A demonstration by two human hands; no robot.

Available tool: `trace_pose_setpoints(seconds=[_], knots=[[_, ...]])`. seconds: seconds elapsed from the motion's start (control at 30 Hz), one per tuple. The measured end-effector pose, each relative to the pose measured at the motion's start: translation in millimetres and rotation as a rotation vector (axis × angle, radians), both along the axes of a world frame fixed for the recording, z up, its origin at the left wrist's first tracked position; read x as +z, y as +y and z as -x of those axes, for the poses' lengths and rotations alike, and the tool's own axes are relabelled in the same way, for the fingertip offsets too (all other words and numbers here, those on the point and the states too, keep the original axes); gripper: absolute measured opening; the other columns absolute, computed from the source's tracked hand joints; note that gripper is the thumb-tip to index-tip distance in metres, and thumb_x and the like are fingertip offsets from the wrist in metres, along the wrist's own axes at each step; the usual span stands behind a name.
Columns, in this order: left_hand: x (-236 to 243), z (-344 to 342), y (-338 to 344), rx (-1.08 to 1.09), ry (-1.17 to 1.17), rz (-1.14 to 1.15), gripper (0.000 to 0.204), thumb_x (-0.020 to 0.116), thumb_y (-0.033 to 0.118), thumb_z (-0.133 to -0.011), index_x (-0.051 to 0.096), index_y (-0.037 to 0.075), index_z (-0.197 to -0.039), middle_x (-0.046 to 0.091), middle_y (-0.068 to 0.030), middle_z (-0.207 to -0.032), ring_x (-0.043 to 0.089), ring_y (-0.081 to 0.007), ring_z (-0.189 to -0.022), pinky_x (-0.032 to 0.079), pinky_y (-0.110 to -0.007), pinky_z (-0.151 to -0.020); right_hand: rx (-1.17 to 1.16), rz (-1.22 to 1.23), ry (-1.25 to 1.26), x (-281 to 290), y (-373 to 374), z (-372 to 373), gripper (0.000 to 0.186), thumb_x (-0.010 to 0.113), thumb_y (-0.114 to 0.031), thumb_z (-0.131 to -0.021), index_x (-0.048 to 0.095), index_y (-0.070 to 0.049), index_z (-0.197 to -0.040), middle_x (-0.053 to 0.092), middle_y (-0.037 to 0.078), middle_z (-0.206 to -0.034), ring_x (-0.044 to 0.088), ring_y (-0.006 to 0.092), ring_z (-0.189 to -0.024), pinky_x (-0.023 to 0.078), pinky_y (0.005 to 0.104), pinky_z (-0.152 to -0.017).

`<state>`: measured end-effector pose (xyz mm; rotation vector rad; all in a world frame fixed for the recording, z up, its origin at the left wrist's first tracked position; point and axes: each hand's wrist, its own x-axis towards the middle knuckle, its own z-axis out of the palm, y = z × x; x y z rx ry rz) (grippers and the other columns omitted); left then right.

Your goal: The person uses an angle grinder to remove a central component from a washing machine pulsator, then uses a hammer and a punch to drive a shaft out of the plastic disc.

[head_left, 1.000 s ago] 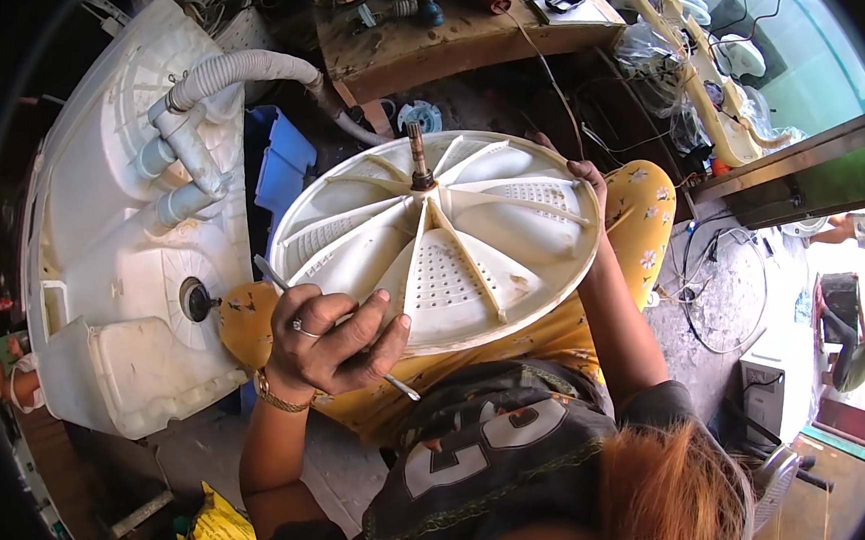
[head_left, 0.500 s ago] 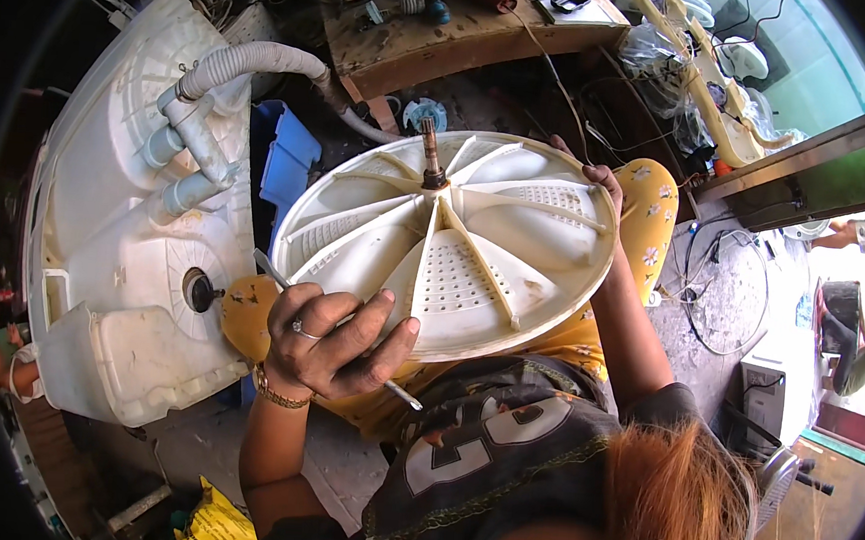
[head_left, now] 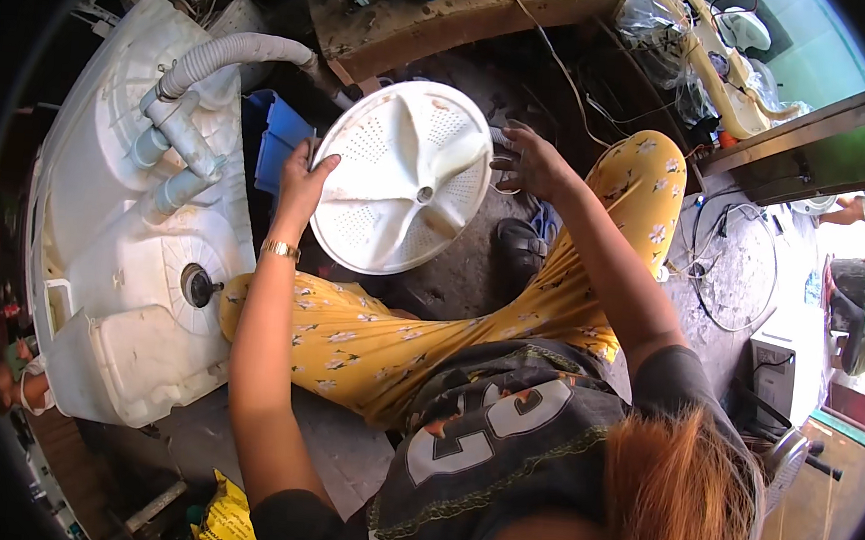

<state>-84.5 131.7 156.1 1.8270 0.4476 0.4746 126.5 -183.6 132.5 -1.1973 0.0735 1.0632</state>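
Observation:
A round white washing-machine pulsator (head_left: 381, 221) hangs tilted above my knees, its smooth finned face with drilled holes and a central hole toward me. My left hand (head_left: 304, 183) grips its left rim, thumb on the front face and fingers behind, mostly hidden. By the right rim my right hand (head_left: 532, 161) has its fingers spread, just apart from the edge. The back with ribs and shaft is out of sight. Whether the thin metal rod is still in my left hand, I cannot make out.
Left of me lies a large white washing-machine tub (head_left: 177, 272) with a grey corrugated hose (head_left: 232, 58) and pipes. Behind the pulsator are a blue bin (head_left: 279, 144) and a wooden bench (head_left: 399, 27). Dark footwear (head_left: 519, 251) rests between my legs; cables (head_left: 718, 280) lie on the right.
The pulsator has flipped from its ribbed shaft side to its smooth finned face and moved farther away. My left hand now grips its rim; my right hand has come off it.

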Motion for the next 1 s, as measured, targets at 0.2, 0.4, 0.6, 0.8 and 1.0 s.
trace_pose_setpoints(seconds=[0.2, 0.4, 0.6, 0.8, 1.0], knots=[[-75, -37, 57, -0.032, 0.284, 0.141, 0.051, 0.075, 0.018, -0.088, 0.055, -0.006, -0.129, 0.067, -0.0162, -0.120, 0.064, -0.0182, -0.105, 0.050, -0.030, -0.092, -0.025, 0.005, -0.102, 6, -16, -1, 0.049, 0.058, -0.029, -0.094, 0.050, -0.015, -0.141, 0.049, 0.009, -0.134, 0.052, 0.0278, -0.103, 0.050, 0.0488, -0.080], [-129, -63, 94, 0.125, 0.390, -0.221, 0.056, 0.080, 0.020, -0.082, 0.059, -0.004, -0.127, 0.070, -0.0182, -0.116, 0.068, -0.0256, -0.103, 0.051, -0.035, -0.091, -0.093, -0.021, -0.369, 68, -26, 33, 0.040, 0.056, -0.018, -0.097, 0.055, -0.010, -0.137, 0.061, 0.004, -0.116, 0.061, 0.0165, -0.096, 0.052, 0.0308, -0.082], [-148, -69, 118, 0.045, 0.621, -0.344, 0.052, 0.080, 0.015, -0.076, 0.066, 0.003, -0.124, 0.073, -0.0158, -0.109, 0.070, -0.0283, -0.102, 0.053, -0.038, -0.091, -0.501, -0.080, -0.772, 143, -104, 48, 0.030, 0.055, -0.020, -0.100, 0.061, 0.001, -0.121, 0.066, 0.010, -0.102, 0.065, 0.0188, -0.089, 0.053, 0.0325, -0.085], [-141, -118, 99, 0.065, 0.710, -0.586, 0.048, 0.076, 0.020, -0.077, 0.067, 0.016, -0.124, 0.068, -0.0135, -0.122, 0.064, -0.0351, -0.112, 0.052, -0.045, -0.093, -0.858, 0.104, -1.079, 191, -277, 32, 0.029, 0.059, -0.008, -0.099, 0.053, 0.001, -0.125, 0.066, 0.015, -0.109, 0.067, 0.0214, -0.092, 0.056, 0.0335, -0.088], [-129, -144, 71, 0.084, 0.814, -0.661, 0.042, 0.072, 0.017, -0.081, 0.065, 0.016, -0.123, 0.057, -0.0119, -0.133, 0.061, -0.0357, -0.117, 0.052, -0.047, -0.095, -0.864, 0.549, -0.661, 96, -385, 88, 0.041, 0.061, -0.023, -0.098, 0.052, -0.004, -0.133, 0.061, 0.011, -0.129, 0.065, 0.0227, -0.101, 0.054, 0.0344, -0.087]])
